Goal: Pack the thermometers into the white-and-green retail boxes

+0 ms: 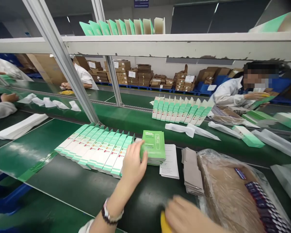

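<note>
My left hand point(135, 160) reaches between the row of open green-and-white boxes point(94, 147) and a stack of green booklets point(154, 145), its fingers apart at the stack's left edge. Whether it grips a booklet is unclear. Low in the view, my right hand point(181, 215) is blurred and closed around something yellow point(165, 223). White printed leaflets point(169, 161) lie right of the booklets, and folded grey-brown cards point(192, 171) lie beyond them.
A plastic-lined carton point(228, 191) holding small dark packs stands at the right. More open boxes point(179, 110) and white pouches point(180, 128) sit on the green belt point(126, 119). A metal post point(63, 61) rises at left. A co-worker point(232, 87) sits across.
</note>
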Available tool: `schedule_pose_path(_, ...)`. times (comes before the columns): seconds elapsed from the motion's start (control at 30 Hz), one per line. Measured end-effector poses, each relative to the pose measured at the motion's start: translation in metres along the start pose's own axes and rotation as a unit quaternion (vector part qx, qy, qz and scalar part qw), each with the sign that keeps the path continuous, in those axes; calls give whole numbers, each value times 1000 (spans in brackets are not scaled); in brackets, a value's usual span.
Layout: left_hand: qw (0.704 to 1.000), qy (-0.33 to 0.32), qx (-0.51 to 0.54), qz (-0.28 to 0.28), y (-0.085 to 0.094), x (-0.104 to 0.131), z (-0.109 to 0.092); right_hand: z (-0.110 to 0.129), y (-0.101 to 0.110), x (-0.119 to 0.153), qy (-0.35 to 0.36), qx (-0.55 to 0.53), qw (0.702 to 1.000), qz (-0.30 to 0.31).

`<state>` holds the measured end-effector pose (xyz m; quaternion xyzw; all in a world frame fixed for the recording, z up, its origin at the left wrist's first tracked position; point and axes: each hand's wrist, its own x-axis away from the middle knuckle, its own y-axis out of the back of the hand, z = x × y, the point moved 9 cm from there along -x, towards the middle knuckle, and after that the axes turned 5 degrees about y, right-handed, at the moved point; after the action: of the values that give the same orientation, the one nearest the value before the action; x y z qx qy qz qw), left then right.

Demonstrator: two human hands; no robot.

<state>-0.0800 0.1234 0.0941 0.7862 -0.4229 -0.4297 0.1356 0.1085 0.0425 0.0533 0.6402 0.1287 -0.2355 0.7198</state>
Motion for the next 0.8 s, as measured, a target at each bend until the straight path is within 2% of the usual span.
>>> schedule_pose_path(0.07,996,75,-40,41,-17,-29,17,-36,-19,-13,-6,143,989,47)
schedule_pose_path(0.1,992,97,-45,60,-25,-39,23,-55,-29,-17,-11,245,967,73)
schedule_pose_path(0.17,987,122,-37,95,-39,-50,34,-89,-40,-21,-44,321,943,75)
schedule_pose_path(0.23,985,129,-17,113,-46,-55,42,-106,-46,-19,-62,337,937,66)
schedule_pose_path(0.33,984,144,16,106,-36,-58,52,-101,-48,-17,-42,343,936,67)
schedule_pose_path(0.4,982,156,51,97,-21,-56,56,-88,-36,-16,-25,335,940,65)
schedule_pose_path(0.47,976,163,101,107,-6,-45,56,-75,-11,-14,-20,328,943,46)
schedule_pose_path(0.53,944,207,220,131,3,-20,57,-60,32,-6,-29,321,946,-33)
schedule_pose_path(0.57,895,264,331,138,2,-2,59,-54,57,1,-53,317,943,-90)
schedule_pose_path(0.6,827,329,434,142,-4,20,59,-49,81,10,-92,311,935,-146)
schedule_pose_path(0.67,691,434,560,138,-23,66,50,-43,108,27,-176,284,919,-209)
schedule_pose_path(0.73,589,493,622,153,-49,105,30,-33,103,28,-199,242,930,-193)
schedule_pose_path(0.8,509,509,674,167,-74,128,7,-12,71,14,-123,189,965,-136)
